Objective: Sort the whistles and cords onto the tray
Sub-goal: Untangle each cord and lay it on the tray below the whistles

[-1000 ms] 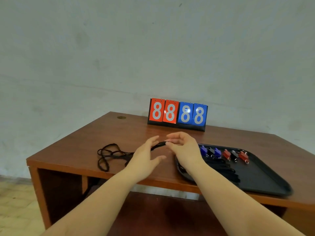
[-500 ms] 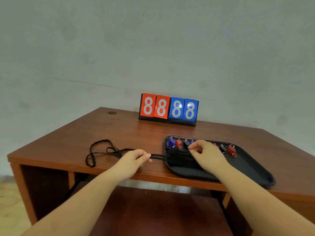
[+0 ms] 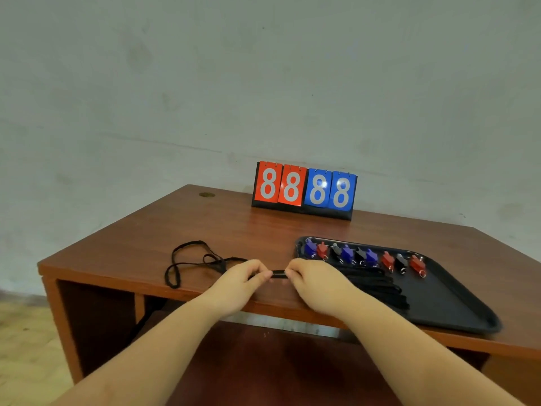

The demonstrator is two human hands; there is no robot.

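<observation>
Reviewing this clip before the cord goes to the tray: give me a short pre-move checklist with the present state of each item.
1. Left hand pinches the black woven cord: ok.
2. Right hand pinches the same cord: ok.
3. Cord fully gathered: not ok, loops trail on the brown wooden desk.
4. Black plastic tray has bare space: ok.
5. Row of blue, red and black whistles sits apart from the cord bundle: ok.
6. Cord free of knots: cannot tell.

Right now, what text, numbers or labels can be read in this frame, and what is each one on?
"88" in white digits, on the two red flip cards of the scoreboard at the back of the desk.
"88" in white digits, on the scoreboard's two blue flip cards.
The whistles, the cords and the tray show no readable print.
</observation>
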